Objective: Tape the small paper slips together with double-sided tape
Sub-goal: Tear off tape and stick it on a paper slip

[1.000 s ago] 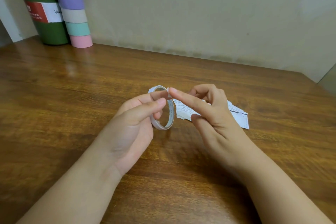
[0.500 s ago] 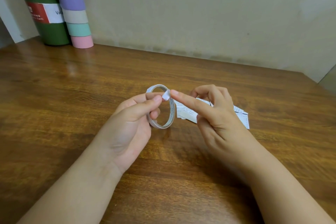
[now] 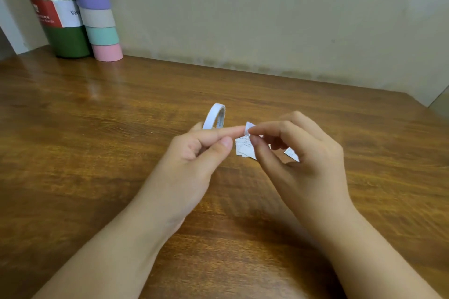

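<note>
Right hand point(image 3: 298, 153) pinches a tape tab point(image 3: 249, 127) against the left hand point(image 3: 201, 150), which holds the tape roll point(image 3: 215, 116); tab likely folds onto itself or sticks to fingers before reaching paper slips point(image 3: 245, 147).

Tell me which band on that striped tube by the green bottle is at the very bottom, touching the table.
The pink band of the striped tube: it alone rests on the table, with the teal band directly above it.

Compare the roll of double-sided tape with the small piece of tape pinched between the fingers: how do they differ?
The tape roll is a full ring; the tape piece is a short curled scrap. The roll sits in the left hand; the piece is pinched by the right hand, touching the left forefinger. Both are white.
</note>
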### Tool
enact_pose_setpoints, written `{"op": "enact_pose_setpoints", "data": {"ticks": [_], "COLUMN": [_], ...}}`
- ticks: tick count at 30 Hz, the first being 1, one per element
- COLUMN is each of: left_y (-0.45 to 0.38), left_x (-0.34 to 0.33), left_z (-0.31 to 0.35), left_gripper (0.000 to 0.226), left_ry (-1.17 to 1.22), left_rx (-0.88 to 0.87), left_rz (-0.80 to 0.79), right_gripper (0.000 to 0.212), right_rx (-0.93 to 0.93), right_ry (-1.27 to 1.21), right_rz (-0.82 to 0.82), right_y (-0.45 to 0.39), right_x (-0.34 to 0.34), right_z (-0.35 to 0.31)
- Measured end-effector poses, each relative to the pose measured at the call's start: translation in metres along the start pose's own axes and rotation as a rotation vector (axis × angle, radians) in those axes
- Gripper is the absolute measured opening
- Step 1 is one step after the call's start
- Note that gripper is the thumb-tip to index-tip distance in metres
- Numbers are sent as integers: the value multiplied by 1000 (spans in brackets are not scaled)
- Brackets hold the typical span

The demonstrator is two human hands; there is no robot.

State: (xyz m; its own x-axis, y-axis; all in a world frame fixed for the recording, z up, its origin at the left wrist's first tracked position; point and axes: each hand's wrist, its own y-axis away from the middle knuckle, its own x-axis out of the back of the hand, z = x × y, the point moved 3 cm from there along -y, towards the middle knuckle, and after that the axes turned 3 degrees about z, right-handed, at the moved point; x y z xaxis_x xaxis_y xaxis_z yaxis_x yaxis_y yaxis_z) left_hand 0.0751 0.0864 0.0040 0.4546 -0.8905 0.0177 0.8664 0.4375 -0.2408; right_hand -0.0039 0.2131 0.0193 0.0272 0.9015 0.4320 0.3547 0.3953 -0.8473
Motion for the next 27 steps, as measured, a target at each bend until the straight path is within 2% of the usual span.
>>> {"op": "enact_pose_setpoints", "data": {"ticks": [10, 18, 27], "left_y": [2, 3, 4], "left_x": [-3, -6, -6], "left_z": [-6, -11, -8], "left_gripper": [31, 44, 44], "left_ry": [-242, -563, -554], "left_rx": [-155, -355, -403], "left_rz": [-45, -31, -42], "right_gripper": [3, 12, 11], "right_rx": [-174, -559, -555], "right_ry": [16, -316, -311], "right_rz": [29, -73, -120], "right_y": [1, -1, -2], "right_x": [0, 1, 3], "right_z": [4, 10, 8]}}
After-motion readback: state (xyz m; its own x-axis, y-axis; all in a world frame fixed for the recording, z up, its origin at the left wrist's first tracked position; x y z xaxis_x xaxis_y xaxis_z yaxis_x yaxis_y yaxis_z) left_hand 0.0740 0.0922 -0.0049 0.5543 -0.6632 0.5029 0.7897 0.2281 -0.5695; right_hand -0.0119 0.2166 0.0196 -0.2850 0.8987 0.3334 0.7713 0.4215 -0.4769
